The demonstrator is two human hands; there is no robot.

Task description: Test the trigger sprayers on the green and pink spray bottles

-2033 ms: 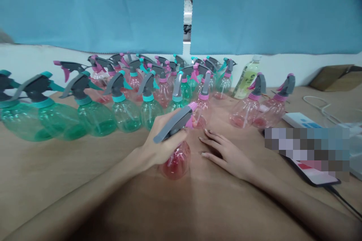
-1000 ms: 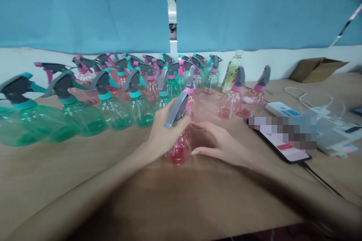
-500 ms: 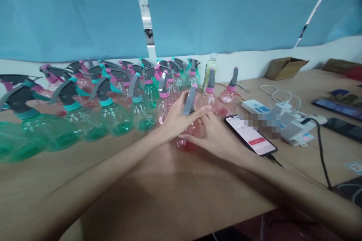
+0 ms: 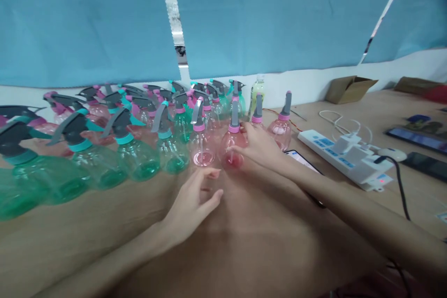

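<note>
A clear pink spray bottle with a grey trigger head and pink collar stands upright on the table. My right hand is wrapped round its right side, thumb in front and the other fingers partly hidden behind. Nearer to me, my left hand hovers above the tabletop, thumb and fingers apart with nothing between them. Just left of the held bottle stands another pink spray bottle. Two more pink ones, a partly covered spray bottle and a second spray bottle, stand behind my right hand.
Several green spray bottles line the left side, with more pink and green ones behind. A labelled drink bottle stands at the back. To the right lie a phone under my forearm, a white power strip, cables and an open cardboard box.
The pink spray bottle has moved forward, away from me, into the row with my right hand on it. My left hand has let go of it and drawn back toward me.
</note>
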